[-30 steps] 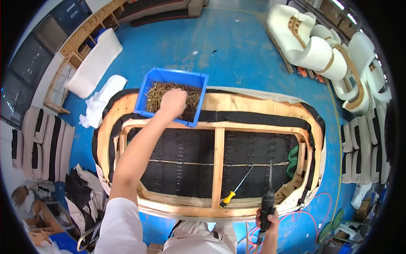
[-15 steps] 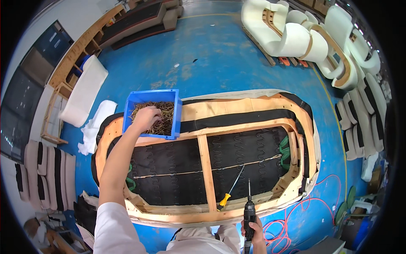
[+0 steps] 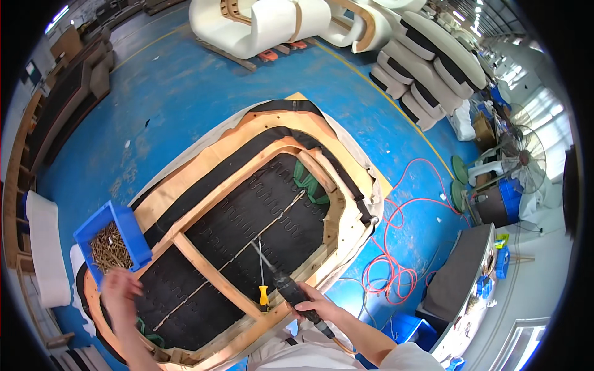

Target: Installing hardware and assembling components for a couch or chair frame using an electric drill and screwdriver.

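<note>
My right hand grips a black power screwdriver by its body. Its long bit slants up and left over the wooden sofa frame. At the near edge of a blue bin hovers my left hand, its fingers smeared by motion, so what they hold does not show. Loose screws lie heaped in that bin, which rests on the frame's left corner. A yellow-handled screwdriver leans on the frame's near rail by the cross bar. Black fabric with wavy springs fills the frame.
Red hose lies coiled on the blue floor right of the frame. A grey-covered bench and a standing fan are farther right. White padded seat shells and stacked grey cushions stand at the back.
My left hand has come out of the screws to the bin's near edge. The power screwdriver has tilted left over the frame. The whole view has swung to the right.
</note>
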`<act>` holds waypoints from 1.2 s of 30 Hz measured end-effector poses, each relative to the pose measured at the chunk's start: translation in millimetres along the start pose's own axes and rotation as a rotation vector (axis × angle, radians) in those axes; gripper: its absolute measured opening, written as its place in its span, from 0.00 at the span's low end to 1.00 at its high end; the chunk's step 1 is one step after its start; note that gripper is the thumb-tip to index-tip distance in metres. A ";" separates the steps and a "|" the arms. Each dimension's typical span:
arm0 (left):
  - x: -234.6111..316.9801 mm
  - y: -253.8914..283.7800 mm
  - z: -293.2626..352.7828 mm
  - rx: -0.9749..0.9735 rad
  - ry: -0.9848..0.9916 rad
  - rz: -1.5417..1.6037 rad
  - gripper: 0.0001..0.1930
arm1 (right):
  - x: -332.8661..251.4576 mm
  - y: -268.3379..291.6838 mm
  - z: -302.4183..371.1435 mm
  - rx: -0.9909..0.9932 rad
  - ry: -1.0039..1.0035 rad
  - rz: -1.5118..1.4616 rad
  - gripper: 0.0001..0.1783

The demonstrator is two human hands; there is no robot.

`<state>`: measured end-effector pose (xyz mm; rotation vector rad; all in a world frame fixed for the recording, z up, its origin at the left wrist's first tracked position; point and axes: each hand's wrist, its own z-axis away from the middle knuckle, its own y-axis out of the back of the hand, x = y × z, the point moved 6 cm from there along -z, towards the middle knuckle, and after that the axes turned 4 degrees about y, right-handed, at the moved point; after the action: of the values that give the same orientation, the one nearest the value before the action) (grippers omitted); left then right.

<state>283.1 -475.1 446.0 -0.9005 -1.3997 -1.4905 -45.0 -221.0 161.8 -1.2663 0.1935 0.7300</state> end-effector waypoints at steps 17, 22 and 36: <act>-143.0 -239.8 16.0 -0.284 0.650 0.608 0.09 | -10.1 -50.7 -10.4 -0.025 0.051 0.287 0.48; -129.7 -234.7 14.5 -0.290 0.607 0.645 0.09 | -20.5 -58.1 -10.9 -0.029 0.019 0.229 0.47; -66.3 -359.2 -38.8 -0.692 0.485 0.297 0.13 | -60.2 -27.3 -40.5 0.168 0.332 0.065 0.53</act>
<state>-26.5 -512.4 252.0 -1.0037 -0.3690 -1.8225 -64.4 -284.6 201.6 -1.2181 0.5578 0.5419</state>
